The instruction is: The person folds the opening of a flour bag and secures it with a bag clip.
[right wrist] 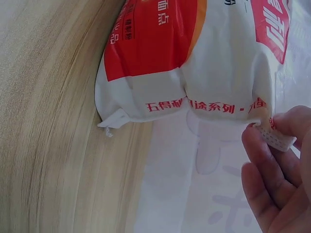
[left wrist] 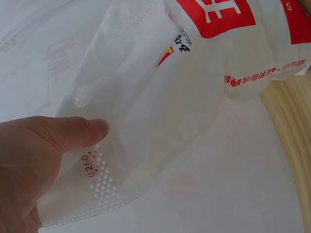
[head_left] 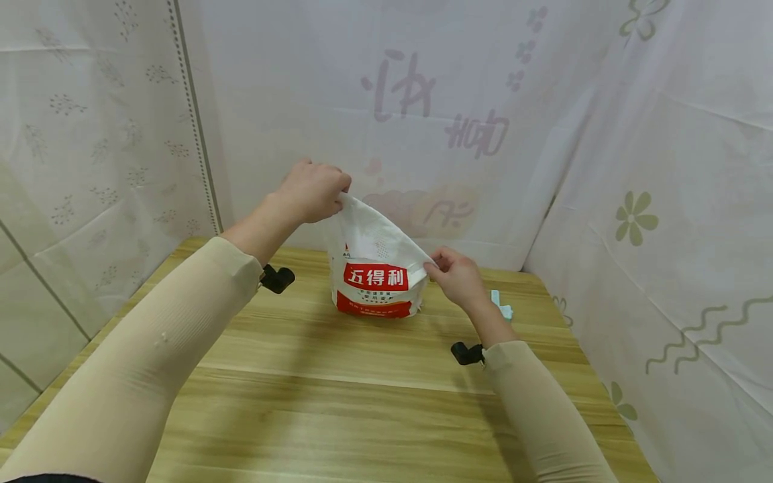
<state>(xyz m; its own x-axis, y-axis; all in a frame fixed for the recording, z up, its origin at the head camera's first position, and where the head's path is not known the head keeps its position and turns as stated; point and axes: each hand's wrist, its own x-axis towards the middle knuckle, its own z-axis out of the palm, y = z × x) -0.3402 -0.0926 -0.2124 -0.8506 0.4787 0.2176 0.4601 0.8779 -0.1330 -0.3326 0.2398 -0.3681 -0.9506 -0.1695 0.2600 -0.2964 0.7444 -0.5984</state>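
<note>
A white plastic flour bag (head_left: 377,276) with red printed panels stands on the wooden table, its top edge slanting down from left to right. My left hand (head_left: 315,190) pinches the raised upper left corner. In the left wrist view the thumb of the left hand (left wrist: 43,150) presses the bag's thin, perforated top, beside printed digits. Lower down, my right hand (head_left: 459,278) pinches the other upper corner. The right wrist view has that hand (right wrist: 282,170) with a small folded bit of the bag (right wrist: 214,73) between thumb and fingers. Below the pinched top the bag bulges full.
Behind the right wrist a pale blue plastic item (head_left: 502,306) lies on the wooden table (head_left: 338,409), partly hidden. Patterned white curtains (head_left: 386,87) hang at the back and both sides, close to the table's edges. Black wrist-worn devices (head_left: 278,278) stick out below both wrists.
</note>
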